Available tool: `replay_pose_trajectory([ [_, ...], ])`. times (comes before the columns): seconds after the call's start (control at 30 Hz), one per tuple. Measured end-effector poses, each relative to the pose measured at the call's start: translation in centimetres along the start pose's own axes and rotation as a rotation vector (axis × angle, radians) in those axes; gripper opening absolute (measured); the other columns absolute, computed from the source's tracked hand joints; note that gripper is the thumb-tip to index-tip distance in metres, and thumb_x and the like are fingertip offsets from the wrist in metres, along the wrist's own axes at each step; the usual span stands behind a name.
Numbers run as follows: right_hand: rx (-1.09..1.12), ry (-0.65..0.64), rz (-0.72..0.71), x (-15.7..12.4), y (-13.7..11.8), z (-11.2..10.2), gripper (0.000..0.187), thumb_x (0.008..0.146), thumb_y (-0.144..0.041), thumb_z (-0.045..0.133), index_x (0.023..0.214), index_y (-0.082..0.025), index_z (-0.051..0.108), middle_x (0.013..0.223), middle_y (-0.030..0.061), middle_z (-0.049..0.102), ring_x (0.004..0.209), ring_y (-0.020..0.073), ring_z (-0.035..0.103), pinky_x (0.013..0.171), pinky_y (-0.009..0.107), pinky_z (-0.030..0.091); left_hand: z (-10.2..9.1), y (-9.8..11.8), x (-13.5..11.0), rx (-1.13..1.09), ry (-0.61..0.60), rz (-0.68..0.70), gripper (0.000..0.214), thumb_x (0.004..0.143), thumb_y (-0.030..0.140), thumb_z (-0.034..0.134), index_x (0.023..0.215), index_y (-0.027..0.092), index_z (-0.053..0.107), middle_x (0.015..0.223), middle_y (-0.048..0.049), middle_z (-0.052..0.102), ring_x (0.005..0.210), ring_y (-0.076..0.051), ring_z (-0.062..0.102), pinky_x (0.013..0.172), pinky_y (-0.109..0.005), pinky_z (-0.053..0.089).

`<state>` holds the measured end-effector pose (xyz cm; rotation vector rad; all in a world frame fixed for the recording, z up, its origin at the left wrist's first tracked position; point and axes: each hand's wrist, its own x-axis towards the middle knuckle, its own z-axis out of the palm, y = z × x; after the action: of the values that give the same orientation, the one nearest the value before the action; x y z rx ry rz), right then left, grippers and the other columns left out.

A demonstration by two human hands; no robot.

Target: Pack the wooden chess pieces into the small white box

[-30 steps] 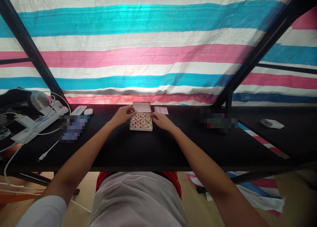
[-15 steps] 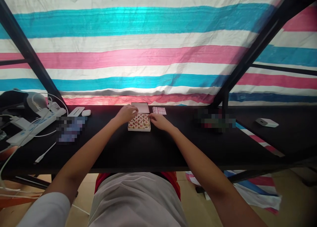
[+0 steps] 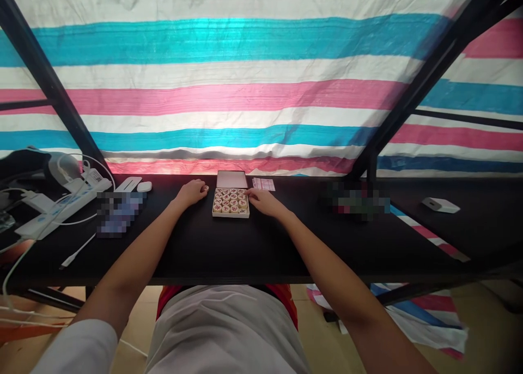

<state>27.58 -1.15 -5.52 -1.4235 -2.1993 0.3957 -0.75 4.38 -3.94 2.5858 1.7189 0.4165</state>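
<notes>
Reaching forward over the black table (image 3: pixel 245 251), both arms of the person are stretched out and come toward each other, so they make a shape like a roof with the top missing. The left arm goes up from the pale sleeve (image 3: pixel 77 347) at the lower left corner, and its wrist is low, near to the table surface. The left hand (image 3: pixel 191 192) is turned with its back upward, and its fingers are curled; at their tips they grip one small round piece (image 3: pixel 206 188), to the left of the box and apart from it. The right arm comes from the lower right, slightly bent. The right hand (image 3: pixel 265 201) has its fingers bent and pointing to the left, touching the right edge of the white box (image 3: pixel 231 215); whether they pinch this edge, I cannot tell. The box stands in the middle of the table, and inside it round pieces (image 3: pixel 232 201) with written signs lie in rows. Just behind it is the pale lid (image 3: pixel 231 179), and to the lid's right lies a printed paper (image 3: pixel 264 184).
</notes>
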Motion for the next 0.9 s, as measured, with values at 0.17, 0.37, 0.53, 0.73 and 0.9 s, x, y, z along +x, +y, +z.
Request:
replay_pose_trajectory([
  [0.17, 0.003, 0.01, -0.008, 0.1, -0.2, -0.2, 0.029, 0.085, -0.013, 0.047, 0.109, -0.017, 0.062, 0.093, 0.0052, 0.068, 0.084, 0.0152, 0.06, 0.079, 0.025, 0.043, -1.5, 1.6, -0.5, -0.177, 0.167, 0.028, 0.016, 0.082, 0.035, 0.051, 0.086, 0.021, 0.055, 0.088, -0.0039, 0.065, 0.077, -0.017, 0.058, 0.065, -0.026, 0.041],
  [0.37, -0.139, 0.258, 0.161, 0.7, 3.5, -1.1, 0.033, 0.086, -0.021, 0.049, 0.116, -0.012, 0.06, 0.111, 0.0145, 0.061, 0.099, 0.0221, 0.057, 0.091, 0.032, 0.041, -2.3, 8.2, -2.7, -0.192, 0.074, 0.493, 0.018, 0.086, 0.036, 0.052, 0.086, 0.02, 0.061, 0.089, -0.0031, 0.065, 0.086, -0.018, 0.059, 0.079, -0.027, 0.043],
  [0.53, -0.264, 0.192, 0.347, 0.6, 6.9, -0.9, 0.049, 0.089, -0.042, 0.046, 0.132, -0.019, 0.049, 0.132, 0.0166, 0.049, 0.116, 0.0318, 0.047, 0.097, 0.045, 0.036, -0.7, 10.3, -3.8, -0.021, 0.041, 0.681, 0.017, 0.089, 0.027, 0.047, 0.089, 0.018, 0.063, 0.087, -0.0047, 0.066, 0.09, -0.019, 0.059, 0.085, -0.03, 0.041],
  [0.73, -0.327, 0.126, 0.333, 0.7, 6.3, -0.5, 0.042, 0.092, -0.044, 0.038, 0.119, -0.021, 0.06, 0.122, 0.016, 0.055, 0.11, 0.0314, 0.051, 0.093, 0.047, 0.038, -0.2, 10.3, -3.9, 0.008, 0.076, 0.652, 0.022, 0.092, 0.027, 0.046, 0.09, 0.019, 0.066, 0.093, -0.0063, 0.068, 0.095, -0.019, 0.06, 0.089, -0.031, 0.039],
  [0.9, -0.309, 0.198, 0.465, 0.5, 6.9, -1.2, 0.037, 0.087, -0.044, 0.046, 0.1, -0.016, 0.065, 0.11, 0.0187, 0.056, 0.104, 0.0317, 0.052, 0.087, 0.046, 0.041, 0.0, 10.2, -3.8, -0.006, 0.069, 0.648, 0.028, 0.093, 0.031, 0.043, 0.083, 0.019, 0.066, 0.088, -0.0056, 0.068, 0.09, -0.018, 0.06, 0.088, -0.031, 0.039],
])
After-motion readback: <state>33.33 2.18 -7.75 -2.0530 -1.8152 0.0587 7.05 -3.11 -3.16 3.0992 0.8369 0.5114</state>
